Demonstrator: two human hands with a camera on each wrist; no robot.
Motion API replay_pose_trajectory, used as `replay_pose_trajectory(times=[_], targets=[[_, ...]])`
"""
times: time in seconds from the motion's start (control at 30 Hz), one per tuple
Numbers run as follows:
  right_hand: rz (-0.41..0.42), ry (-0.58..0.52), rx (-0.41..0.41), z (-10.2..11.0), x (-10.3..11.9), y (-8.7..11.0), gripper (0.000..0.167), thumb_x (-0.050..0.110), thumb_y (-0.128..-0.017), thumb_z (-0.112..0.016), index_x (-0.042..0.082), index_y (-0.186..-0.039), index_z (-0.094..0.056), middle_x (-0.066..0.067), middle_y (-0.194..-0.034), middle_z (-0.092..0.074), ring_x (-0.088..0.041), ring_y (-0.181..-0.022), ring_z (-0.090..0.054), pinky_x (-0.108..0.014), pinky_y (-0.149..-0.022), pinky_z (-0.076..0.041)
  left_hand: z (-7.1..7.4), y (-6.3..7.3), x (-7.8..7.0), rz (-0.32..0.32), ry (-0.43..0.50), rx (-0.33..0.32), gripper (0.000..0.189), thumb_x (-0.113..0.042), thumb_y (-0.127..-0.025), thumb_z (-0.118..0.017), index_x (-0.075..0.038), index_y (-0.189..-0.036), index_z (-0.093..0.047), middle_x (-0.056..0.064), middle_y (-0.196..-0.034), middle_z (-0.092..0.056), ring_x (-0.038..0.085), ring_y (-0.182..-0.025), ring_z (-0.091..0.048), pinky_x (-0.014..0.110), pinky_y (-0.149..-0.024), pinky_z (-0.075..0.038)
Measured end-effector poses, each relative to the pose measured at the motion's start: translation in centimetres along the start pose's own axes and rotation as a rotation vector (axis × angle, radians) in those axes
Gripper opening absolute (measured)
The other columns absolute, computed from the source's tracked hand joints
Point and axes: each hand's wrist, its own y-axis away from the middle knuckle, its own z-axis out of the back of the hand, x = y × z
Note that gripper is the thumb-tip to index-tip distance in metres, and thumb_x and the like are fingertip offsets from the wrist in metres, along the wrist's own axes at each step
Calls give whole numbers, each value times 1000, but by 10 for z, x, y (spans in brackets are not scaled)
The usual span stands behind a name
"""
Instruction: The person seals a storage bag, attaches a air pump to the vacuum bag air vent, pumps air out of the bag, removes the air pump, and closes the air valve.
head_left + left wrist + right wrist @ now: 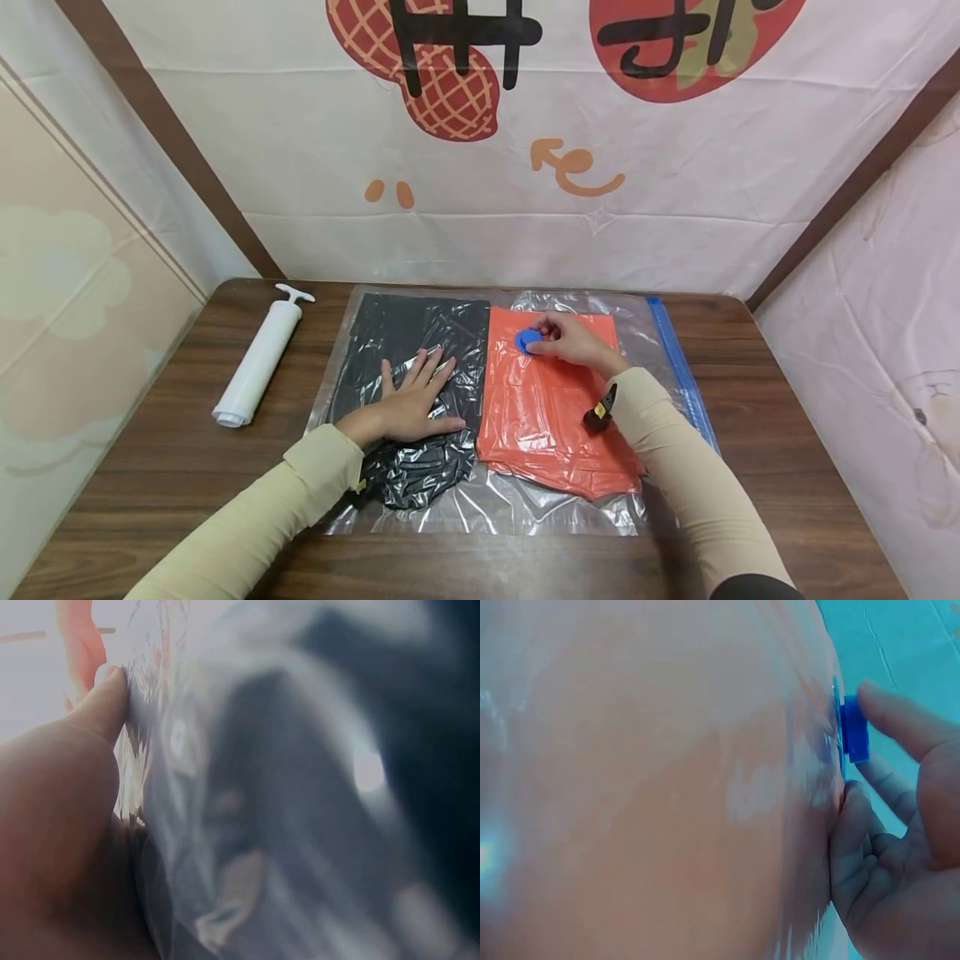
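Note:
A clear vacuum storage bag point(525, 508) lies flat on the table, with black folded fabric point(420, 321) in its left half and orange-red folded fabric point(536, 417) in its right half. My left hand point(411, 408) presses down on the plastic over the black part, fingers spread. With thumb and fingertips, my right hand point(576, 340) pinches the round blue valve cap point(528, 339) above the orange-red fabric. From the side, the right wrist view shows this blue cap point(856, 729) standing out from the bag's surface, thumb at its edge. Blurred crinkled plastic fills most of the left wrist view.
A white hand pump point(258, 362) with a T-shaped handle lies at the left of the wooden table point(772, 467). A blue zip strip point(678, 367) runs down the bag's right edge, partly behind the right forearm. A printed cloth point(480, 233) hangs behind the table.

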Motion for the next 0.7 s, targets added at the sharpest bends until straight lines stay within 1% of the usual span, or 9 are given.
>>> replay_pose_trajectory(times=[0.13,0.23,0.3,0.37,0.47,0.57,0.6,0.7], targets=[[23,-41,30,1,0,2,42,9,-99,-66,1,-139,-59,-13,-110,-56,-22,-89,-50,-30,-73,-47,-1,0,1,4,-6,4,103,-69,-93,-57,-14,-165,-8,15,-170,6,38,-155,9,79,-106,15],[15,-78,41,2,1,5,39,7,-99,-64,2,-138,-60,-15,-111,-56,-22,-84,-52,-29,-67,-49,-2,0,0,6,-7,6,103,-69,-93,-57,-14,-165,-8,15,-170,6,38,-155,9,78,-106,15],[4,-89,39,3,2,6,37,7,-99,-65,3,-135,-62,-15,-110,-57,-23,-82,-53,-29,-66,-50,-2,0,0,6,-5,7,102,-69,-93,-57,-14,-165,-8,15,-170,6,38,-155,9,78,-106,15],[-11,-82,31,3,3,7,33,8,-99,-67,3,-131,-64,-14,-109,-57,-23,-82,-52,-30,-67,-49,-2,0,0,4,-2,6,102,-68,-94,-57,-14,-165,-8,15,-170,6,38,-155,9,78,-106,16],[-19,-13,3,1,3,5,28,15,-97,-71,4,-122,-64,-10,-106,-57,-23,-86,-51,-32,-74,-46,-2,0,1,2,3,5,102,-68,-94,-57,-14,-165,-8,15,-170,6,38,-155,9,78,-106,17],[-15,47,-22,-2,3,3,30,20,-95,-75,4,-116,-61,-9,-103,-56,-23,-90,-49,-35,-80,-42,-2,-1,1,0,6,-1,102,-68,-93,-57,-14,-165,-8,15,-170,6,38,-155,10,78,-105,17],[-4,58,-26,-2,3,2,33,21,-94,-76,3,-117,-60,-9,-103,-56,-24,-92,-49,-36,-82,-41,-2,-1,1,0,6,-1,103,-69,-93,-57,-14,-165,-8,15,-170,6,38,-155,10,78,-105,17],[16,39,-10,-2,2,1,40,19,-96,-74,3,-130,-60,-11,-109,-56,-25,-95,-50,-37,-84,-43,-2,-2,2,0,9,-1,103,-70,-93,-55,-14,-165,-7,15,-170,6,38,-155,10,77,-105,18]])
